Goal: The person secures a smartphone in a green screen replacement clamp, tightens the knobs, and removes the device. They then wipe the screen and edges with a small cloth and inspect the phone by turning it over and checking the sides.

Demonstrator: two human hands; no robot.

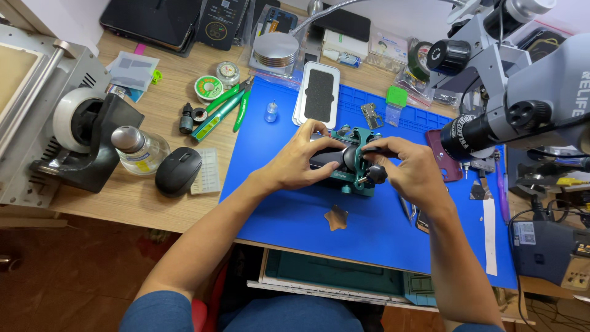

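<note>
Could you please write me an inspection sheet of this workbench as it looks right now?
Surface: blue work mat on a wooden desk.
Job's things: dark flat device clamped in a green holding fixture with black knobs.
Clutter: black mouse, glass bottle, green-handled cutters, solder wick reels, small vial, white tray with a black pad, brown pick.
Grippers: left hand steadies the device; right hand has fingers on a knob.
Cables: dark leads at the right edge.
Surroundings: microscope on the right, grey machine on the left.
</note>
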